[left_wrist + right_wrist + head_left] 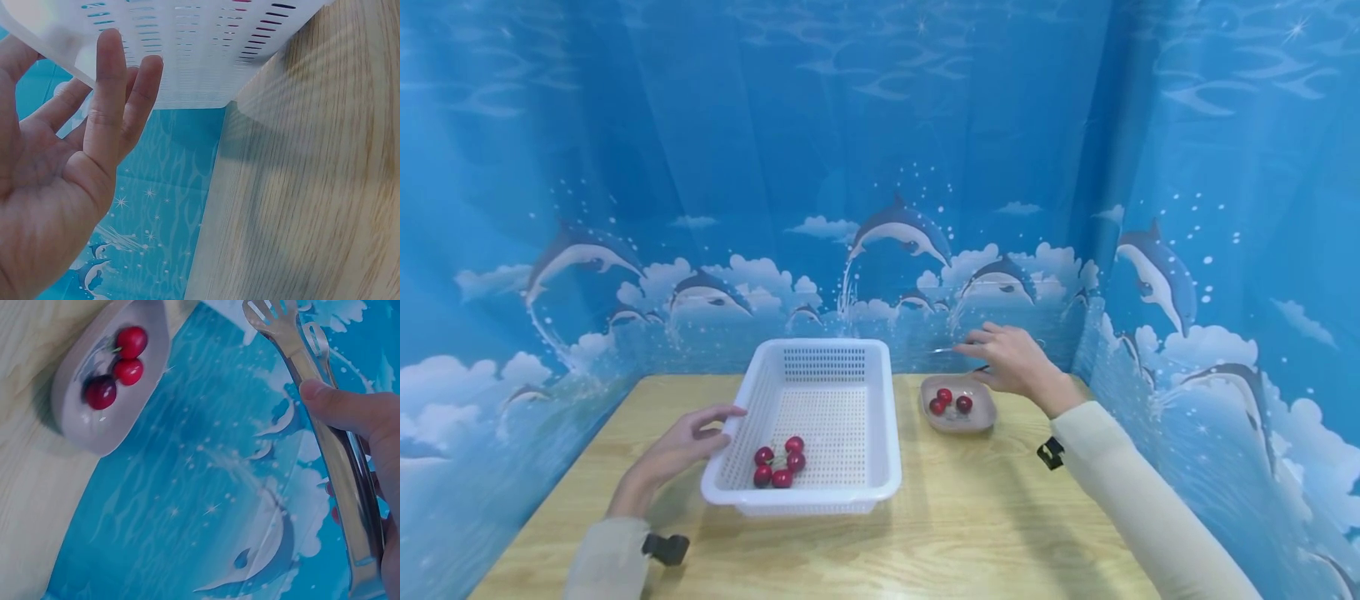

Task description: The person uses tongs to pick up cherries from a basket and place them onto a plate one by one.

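Observation:
My left hand is at the left rim of a white perforated plastic basket. In the left wrist view, the hand pinches that rim, with some fingers under it along the outer wall. Several red cherries lie in the basket's near left corner. To the right, my right hand holds metal tongs with slotted ends, raised above and behind a small pale bowl. Three cherries sit in this bowl. Nothing shows between the tongs' ends.
Everything stands on a light wood-grain table. A blue curtain printed with dolphins and clouds hangs at the back and both sides, close behind the basket and bowl. Black wrist devices sit by both sleeves.

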`<state>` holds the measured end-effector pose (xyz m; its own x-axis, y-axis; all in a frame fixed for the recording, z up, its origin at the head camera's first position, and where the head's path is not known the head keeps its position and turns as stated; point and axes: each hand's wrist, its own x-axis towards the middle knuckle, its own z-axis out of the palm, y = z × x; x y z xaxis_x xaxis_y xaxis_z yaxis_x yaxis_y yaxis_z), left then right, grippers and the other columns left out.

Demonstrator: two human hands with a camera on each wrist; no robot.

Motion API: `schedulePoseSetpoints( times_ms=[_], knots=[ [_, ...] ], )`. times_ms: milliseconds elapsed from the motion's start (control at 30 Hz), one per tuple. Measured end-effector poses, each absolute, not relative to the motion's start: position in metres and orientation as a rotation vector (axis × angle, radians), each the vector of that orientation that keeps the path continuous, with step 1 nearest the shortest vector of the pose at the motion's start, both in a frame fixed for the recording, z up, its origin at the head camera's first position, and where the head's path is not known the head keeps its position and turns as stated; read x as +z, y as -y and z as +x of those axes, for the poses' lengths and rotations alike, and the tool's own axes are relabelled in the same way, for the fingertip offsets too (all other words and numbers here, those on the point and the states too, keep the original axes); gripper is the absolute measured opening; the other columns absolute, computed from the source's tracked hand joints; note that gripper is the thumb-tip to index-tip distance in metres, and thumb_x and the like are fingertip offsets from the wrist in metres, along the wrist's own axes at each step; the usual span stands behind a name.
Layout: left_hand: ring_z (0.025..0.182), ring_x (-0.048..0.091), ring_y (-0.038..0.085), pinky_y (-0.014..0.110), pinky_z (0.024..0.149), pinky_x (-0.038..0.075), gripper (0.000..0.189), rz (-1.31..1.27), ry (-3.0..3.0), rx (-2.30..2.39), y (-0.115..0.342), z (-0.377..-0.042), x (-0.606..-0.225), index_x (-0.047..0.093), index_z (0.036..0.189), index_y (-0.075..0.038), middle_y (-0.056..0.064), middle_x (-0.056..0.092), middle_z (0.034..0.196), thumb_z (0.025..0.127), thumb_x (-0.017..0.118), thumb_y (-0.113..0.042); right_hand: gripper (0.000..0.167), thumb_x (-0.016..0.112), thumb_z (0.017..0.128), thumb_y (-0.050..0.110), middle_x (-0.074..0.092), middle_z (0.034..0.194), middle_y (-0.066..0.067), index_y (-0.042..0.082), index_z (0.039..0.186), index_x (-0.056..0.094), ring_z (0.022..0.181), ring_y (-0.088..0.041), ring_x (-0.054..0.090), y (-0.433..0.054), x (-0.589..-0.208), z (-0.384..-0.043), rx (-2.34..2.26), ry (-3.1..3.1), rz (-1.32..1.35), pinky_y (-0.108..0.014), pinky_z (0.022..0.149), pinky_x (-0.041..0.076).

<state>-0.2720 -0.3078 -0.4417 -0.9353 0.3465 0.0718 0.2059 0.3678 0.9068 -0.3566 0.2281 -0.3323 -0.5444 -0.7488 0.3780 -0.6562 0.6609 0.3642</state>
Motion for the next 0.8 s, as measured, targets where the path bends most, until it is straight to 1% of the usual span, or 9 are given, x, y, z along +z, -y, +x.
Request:
schedulePoseSetpoints(
  times_ms=[200,500,667,800],
  knots=[
    [0.136,0.048,0.059,0.058,0.099,0.059,0.053,0.492,-2.496,1.609,0.308,-0.272,-0.441,0.046,0.150,-0.001,0.034,0.031,0.161,0.103,0.060,-0.019,0.046,0.086,0.084,0.030,0.076,0.116,-0.006,0.017,0.127,0.074,0.101,-0.025,0.069,-0.207,-0.328,-0.350,-0.193,2.308,1.163,-0.037,0.078,0.064],
    [0.135,0.049,0.059,0.055,0.098,0.060,0.054,0.524,-2.483,1.622,0.308,-0.270,-0.437,0.044,0.151,0.001,0.036,0.029,0.161,0.103,0.059,-0.018,0.043,0.084,0.086,0.025,0.076,0.118,-0.002,0.022,0.128,0.074,0.099,-0.019,0.068,-0.168,-0.332,-0.340,-0.162,2.292,1.216,-0.030,0.075,0.061],
    [0.135,0.049,0.059,0.054,0.096,0.061,0.054,0.529,-2.492,1.617,0.308,-0.271,-0.439,0.045,0.151,0.001,0.037,0.030,0.161,0.103,0.060,-0.018,0.046,0.086,0.085,0.026,0.075,0.119,-0.002,0.021,0.129,0.073,0.101,-0.020,0.067,-0.148,-0.332,-0.335,-0.117,2.313,1.254,-0.032,0.076,0.062],
    [0.135,0.049,0.059,0.054,0.096,0.061,0.054,0.520,-2.498,1.607,0.307,-0.271,-0.438,0.045,0.151,0.001,0.036,0.029,0.161,0.103,0.060,-0.019,0.046,0.085,0.085,0.029,0.075,0.119,-0.001,0.022,0.128,0.073,0.105,-0.019,0.067,-0.136,-0.331,-0.331,-0.092,2.353,1.267,-0.032,0.081,0.062]
  ],
)
